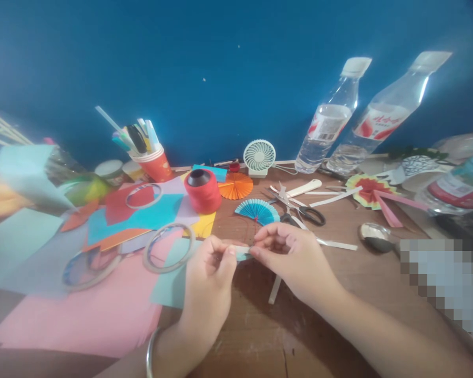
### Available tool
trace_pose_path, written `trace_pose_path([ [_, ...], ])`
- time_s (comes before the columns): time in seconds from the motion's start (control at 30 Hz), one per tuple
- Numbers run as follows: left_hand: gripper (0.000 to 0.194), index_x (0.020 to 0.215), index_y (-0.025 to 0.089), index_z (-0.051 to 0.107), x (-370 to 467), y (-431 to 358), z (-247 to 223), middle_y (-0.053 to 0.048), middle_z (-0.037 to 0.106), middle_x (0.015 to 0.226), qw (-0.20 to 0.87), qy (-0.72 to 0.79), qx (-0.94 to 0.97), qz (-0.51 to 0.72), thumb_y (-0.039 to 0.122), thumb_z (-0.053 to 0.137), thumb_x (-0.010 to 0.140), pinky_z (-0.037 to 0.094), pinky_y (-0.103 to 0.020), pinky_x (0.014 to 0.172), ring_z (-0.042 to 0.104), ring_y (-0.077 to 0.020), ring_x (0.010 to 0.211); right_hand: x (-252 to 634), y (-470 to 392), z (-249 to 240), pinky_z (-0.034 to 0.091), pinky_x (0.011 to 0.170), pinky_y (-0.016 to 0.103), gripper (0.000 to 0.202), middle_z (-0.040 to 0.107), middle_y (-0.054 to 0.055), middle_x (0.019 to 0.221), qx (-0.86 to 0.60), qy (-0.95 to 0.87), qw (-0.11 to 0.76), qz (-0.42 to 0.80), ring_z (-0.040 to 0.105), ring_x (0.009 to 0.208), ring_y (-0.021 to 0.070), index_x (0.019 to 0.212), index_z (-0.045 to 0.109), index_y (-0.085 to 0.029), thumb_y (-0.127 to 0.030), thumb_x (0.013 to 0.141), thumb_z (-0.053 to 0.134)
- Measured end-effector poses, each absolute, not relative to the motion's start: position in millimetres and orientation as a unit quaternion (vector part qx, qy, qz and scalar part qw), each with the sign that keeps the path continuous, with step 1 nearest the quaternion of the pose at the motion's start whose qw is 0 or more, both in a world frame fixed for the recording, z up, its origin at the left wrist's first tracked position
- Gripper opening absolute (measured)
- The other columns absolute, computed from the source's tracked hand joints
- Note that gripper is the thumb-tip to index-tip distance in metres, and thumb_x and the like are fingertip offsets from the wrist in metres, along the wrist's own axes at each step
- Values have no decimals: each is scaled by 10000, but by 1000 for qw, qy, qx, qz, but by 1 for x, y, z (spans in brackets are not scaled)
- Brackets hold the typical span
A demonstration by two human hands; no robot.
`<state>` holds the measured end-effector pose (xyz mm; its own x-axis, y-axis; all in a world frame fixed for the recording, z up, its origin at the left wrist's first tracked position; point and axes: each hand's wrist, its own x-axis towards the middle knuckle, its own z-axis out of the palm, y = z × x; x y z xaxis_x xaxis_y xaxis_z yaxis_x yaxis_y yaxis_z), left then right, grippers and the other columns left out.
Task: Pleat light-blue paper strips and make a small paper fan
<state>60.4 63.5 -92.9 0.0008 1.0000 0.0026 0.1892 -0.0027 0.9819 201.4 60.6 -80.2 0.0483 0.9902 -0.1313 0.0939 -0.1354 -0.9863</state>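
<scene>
Between both hands is a small pale-green piece of folded paper (242, 256), mostly covered by fingers. My left hand (209, 286) pinches its left end between thumb and curled fingers. At the other end, the thumb and fingertips of my right hand (294, 257) close on the paper. Just beyond the hands lies a blue pleated paper fan (257, 211), with red thread trailing from it. An orange pleated fan (236, 186) rests behind that. Scissors (295, 205) with black handles lie beyond my right hand, among white paper strips (339, 244).
Coloured paper sheets (90, 315) and rolls of tape (169, 248) cover the left side. A red thread spool (203, 197), a pen cup (155, 163) and a small fan (259, 156) stand behind. Two water bottles (325, 128) lean at back right; a computer mouse (376, 237) lies right.
</scene>
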Motion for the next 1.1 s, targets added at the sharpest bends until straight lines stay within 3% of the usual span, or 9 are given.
trace_pose_path([
  [0.47, 168, 715, 128, 518, 60, 62, -96, -9, 594, 742, 458, 547, 533, 455, 269, 488, 802, 436, -168, 659, 540, -75, 698, 202, 60, -80, 443, 543, 166, 170, 593, 21, 683, -564, -477, 452, 500, 548, 599, 81, 775, 552, -112, -218, 660, 619],
  [0.73, 230, 789, 138, 462, 58, 63, -100, -44, 589, 906, 521, 529, 467, 480, 365, 470, 821, 451, -237, 650, 563, -134, 790, 205, 60, -83, 460, 546, 180, 170, 589, 24, 678, -561, -528, 484, 414, 559, 606, 99, 772, 568, -134, -255, 672, 633],
  [1.1, 248, 826, 142, 492, 57, 64, -102, -49, 591, 899, 507, 542, 473, 476, 389, 471, 819, 447, -225, 656, 557, -140, 809, 204, 60, -83, 460, 536, 179, 124, 589, 24, 672, -558, -525, 488, 418, 558, 594, 96, 756, 556, -129, -214, 679, 604],
])
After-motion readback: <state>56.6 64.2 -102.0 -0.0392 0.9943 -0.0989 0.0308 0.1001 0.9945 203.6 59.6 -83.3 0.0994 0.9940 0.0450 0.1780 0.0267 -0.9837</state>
